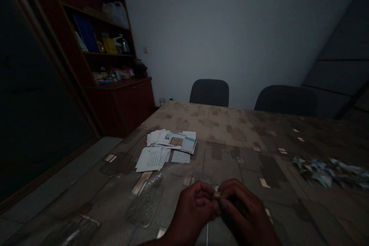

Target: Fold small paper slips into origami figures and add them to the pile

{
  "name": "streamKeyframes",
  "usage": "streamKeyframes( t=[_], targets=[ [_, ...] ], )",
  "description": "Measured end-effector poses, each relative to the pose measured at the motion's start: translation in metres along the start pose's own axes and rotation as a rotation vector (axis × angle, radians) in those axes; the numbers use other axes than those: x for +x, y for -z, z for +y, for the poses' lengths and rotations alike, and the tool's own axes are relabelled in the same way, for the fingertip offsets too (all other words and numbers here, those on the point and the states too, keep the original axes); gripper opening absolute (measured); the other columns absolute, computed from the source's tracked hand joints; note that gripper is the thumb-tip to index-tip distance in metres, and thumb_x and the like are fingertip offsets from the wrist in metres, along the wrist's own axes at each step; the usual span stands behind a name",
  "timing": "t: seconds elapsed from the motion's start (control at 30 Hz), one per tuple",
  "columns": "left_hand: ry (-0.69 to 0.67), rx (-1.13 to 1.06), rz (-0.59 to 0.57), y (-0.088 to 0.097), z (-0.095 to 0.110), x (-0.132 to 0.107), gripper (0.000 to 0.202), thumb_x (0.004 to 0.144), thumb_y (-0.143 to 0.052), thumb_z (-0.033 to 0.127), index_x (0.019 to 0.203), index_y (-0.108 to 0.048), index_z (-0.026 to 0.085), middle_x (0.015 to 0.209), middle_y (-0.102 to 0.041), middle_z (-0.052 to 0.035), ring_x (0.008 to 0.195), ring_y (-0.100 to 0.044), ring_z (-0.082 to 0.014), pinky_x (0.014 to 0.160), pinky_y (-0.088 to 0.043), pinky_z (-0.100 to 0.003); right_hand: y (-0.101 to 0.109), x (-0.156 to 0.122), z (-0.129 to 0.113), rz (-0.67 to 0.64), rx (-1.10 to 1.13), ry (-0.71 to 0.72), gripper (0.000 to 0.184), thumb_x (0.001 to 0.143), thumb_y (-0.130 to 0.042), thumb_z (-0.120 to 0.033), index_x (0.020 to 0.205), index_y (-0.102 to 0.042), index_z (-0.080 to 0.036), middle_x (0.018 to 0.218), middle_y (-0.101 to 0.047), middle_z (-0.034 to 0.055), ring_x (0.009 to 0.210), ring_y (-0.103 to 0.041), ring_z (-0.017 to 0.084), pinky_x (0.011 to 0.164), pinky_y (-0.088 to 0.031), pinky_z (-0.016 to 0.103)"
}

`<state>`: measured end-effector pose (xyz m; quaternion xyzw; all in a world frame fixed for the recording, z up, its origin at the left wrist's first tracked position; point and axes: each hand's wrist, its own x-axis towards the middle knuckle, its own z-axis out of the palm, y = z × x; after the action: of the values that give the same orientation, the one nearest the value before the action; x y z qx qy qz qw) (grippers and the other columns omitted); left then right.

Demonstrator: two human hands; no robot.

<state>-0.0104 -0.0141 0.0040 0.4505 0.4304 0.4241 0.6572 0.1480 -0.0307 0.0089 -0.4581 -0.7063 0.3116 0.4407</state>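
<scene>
Low in the view, my left hand [199,203] and my right hand [243,207] meet above the patterned tablecloth. Their fingertips pinch a small pale, yellowish piece [216,193] between them; it looks like folded paper, but most of it is covered by the fingers. Both hands are closed, with fingers curled. Beyond them to the left lies a loose stack of printed cards and papers [152,158], one bearing a picture. Off to the right is a heap of crumpled or folded greenish-white paper pieces [328,171].
The table's cloth [225,123] has a pattern of rectangles. Two dark chairs [209,91] stand behind the far edge, against a plain wall. At the left is a reddish wooden cabinet [132,98] with shelves of household items. The room is dim.
</scene>
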Motion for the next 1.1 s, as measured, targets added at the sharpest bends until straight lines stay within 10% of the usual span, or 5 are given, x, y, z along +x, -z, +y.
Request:
streamKeyframes(
  t=[0.93,1.1],
  targets=[
    [0.121,-0.042,-0.047,-0.001,-0.001,0.000,0.036,0.054,-0.079,0.037,0.062,-0.049,0.017,0.045,-0.061,0.0007,0.040,-0.060,-0.0143,0.039,-0.041,-0.021,-0.003,0.002,0.004,0.150,0.364,-0.396,0.042,0.084,-0.057,-0.056,0.064,-0.051,-0.020,0.057,-0.049,-0.0042,0.055,-0.047,0.014,0.053,-0.038,0.024],
    [0.132,-0.025,-0.010,-0.002,0.006,0.000,0.034,0.055,-0.076,0.036,0.062,-0.048,0.018,0.045,-0.062,-0.0002,0.040,-0.060,-0.0140,0.039,-0.041,-0.021,-0.002,0.006,0.006,0.099,0.433,-0.368,0.038,0.084,-0.055,-0.057,0.084,-0.061,-0.019,0.066,-0.059,-0.0008,0.062,-0.055,0.017,0.058,-0.042,0.026]
  ],
)
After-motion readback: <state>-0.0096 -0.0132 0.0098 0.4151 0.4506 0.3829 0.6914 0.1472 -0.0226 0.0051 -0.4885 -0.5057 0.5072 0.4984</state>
